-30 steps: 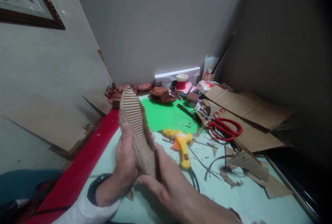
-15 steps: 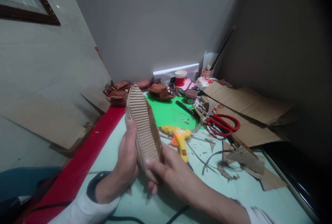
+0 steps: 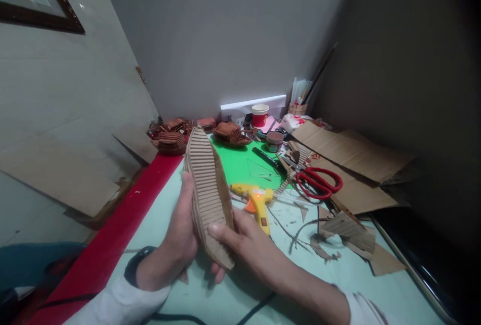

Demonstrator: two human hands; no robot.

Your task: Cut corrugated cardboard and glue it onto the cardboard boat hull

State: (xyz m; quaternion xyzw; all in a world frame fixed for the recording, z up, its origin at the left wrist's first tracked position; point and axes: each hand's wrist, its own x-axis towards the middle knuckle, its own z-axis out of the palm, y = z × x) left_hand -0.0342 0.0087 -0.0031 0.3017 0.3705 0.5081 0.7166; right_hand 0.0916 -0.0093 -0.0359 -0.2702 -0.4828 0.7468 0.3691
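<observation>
A boat-shaped piece of corrugated cardboard (image 3: 206,184), ridged along its inside, is held up lengthwise over the table. My left hand (image 3: 180,229) grips its left side, thumb along the edge. Around the lower right end is my right hand (image 3: 244,239), its thumb pressed on the ridged surface and some fingertips showing beneath. Just right of the cardboard lies a yellow glue gun (image 3: 257,202) with an orange light on it. Red-handled scissors (image 3: 319,182) rest farther right.
Brown boat models (image 3: 231,134) stand at the back on and beside a green sheet (image 3: 240,162). A paint jar (image 3: 274,141), a red-and-white cup (image 3: 259,115), cardboard sheets (image 3: 345,149) and scraps (image 3: 349,232) lie right. A black cable crosses the front.
The cardboard piece has tilted slightly, so its lower tip now shows more below my right thumb. Both hands keep their hold. The whole view has shifted slightly.
</observation>
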